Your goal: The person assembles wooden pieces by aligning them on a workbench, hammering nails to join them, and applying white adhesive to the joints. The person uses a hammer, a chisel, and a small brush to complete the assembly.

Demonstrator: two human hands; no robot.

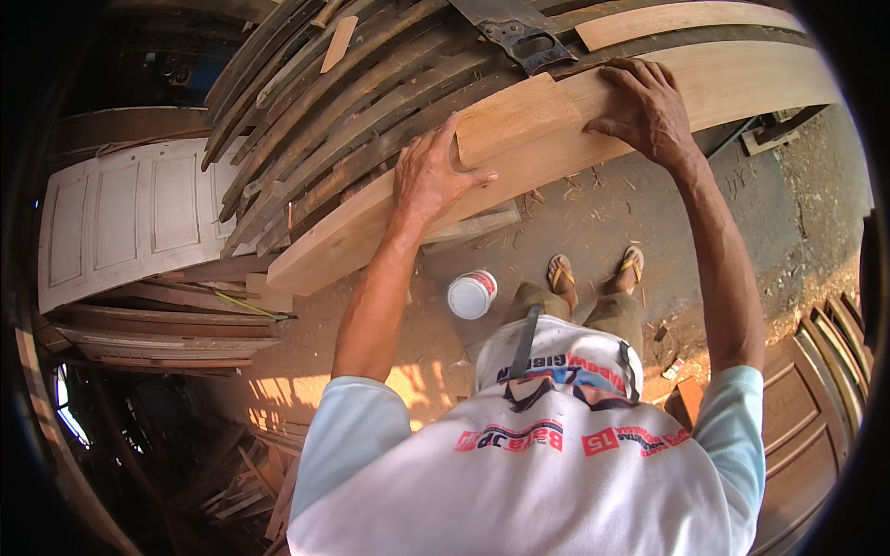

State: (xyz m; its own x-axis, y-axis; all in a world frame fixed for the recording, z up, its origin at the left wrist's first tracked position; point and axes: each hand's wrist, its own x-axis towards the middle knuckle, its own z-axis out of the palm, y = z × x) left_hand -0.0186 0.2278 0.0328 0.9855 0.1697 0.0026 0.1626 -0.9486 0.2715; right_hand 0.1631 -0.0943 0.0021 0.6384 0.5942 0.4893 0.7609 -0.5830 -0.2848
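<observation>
A long pale plank [723, 88] stretches across in front of me from lower left to upper right, on top of a stack of timber. A shorter wooden board [516, 119] lies against it between my hands. My left hand [431, 176] is closed over the plank at the short board's left end, its thumb along the near side and its fingers at the far edge. My right hand [646, 116] grips the plank past the board's right end, fingers bent over the top, thumb pointing left. The undersides of both hands are hidden.
A handsaw [524, 39] rests on the stacked timber [357, 102] beyond the plank. At left is a white panelled door [120, 213]. A white bucket [472, 295] stands on the floor near my feet. A brown panelled door [793, 445] leans at lower right.
</observation>
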